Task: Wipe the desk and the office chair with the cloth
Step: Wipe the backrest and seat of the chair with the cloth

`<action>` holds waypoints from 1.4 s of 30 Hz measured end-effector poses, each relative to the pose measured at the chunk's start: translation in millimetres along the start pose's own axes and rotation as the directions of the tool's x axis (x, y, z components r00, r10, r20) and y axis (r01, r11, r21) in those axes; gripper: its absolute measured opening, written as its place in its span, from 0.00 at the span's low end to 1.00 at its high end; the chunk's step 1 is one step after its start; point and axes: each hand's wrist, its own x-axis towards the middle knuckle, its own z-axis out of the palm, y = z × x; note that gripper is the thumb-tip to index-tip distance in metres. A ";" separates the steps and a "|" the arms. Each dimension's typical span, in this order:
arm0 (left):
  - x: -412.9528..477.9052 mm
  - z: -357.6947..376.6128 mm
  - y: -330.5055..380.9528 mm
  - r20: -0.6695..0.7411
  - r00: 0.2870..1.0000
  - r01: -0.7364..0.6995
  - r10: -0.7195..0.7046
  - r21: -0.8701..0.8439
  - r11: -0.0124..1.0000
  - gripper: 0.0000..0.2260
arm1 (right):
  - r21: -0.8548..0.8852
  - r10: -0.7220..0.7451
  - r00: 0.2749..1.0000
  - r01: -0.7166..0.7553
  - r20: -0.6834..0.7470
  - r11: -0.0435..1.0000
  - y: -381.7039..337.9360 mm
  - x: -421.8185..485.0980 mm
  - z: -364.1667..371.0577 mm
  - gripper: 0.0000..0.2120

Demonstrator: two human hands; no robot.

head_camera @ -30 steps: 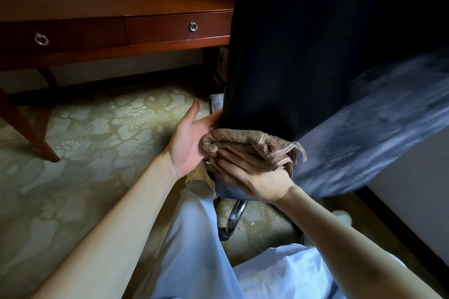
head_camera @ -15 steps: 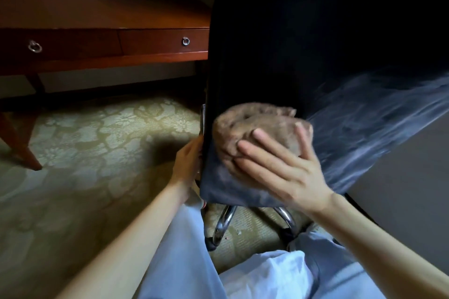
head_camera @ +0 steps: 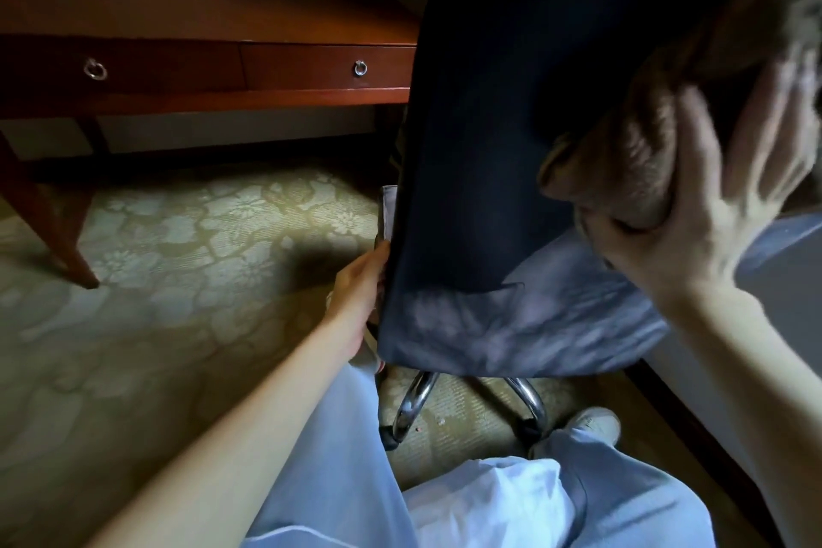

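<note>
chair wipe | my right hand [head_camera: 694, 209] has run the cloth [head_camera: 631, 156] up the chair back [head_camera: 489, 147] from near bottom to far-right top, fingers spread, thumb hooked under | left hand [head_camera: 360, 285] now grips its left edge | back nearly covered, I'd judge

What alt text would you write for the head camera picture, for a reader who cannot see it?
A person's right hand holds a bunched brown terry cloth against the back of a dark blue padded office chair, while the left hand holds the chair's side edge. A reddish wooden desk with two ring-pull drawers stands behind.
</note>
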 end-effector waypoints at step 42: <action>-6.1 11.3 -27.1 0.046 0.992 -0.122 0.119 0.085 0.989 0.12 | 0.591 -0.600 0.653 0.277 0.462 0.757 -92.6 -204.2 50.4 0.15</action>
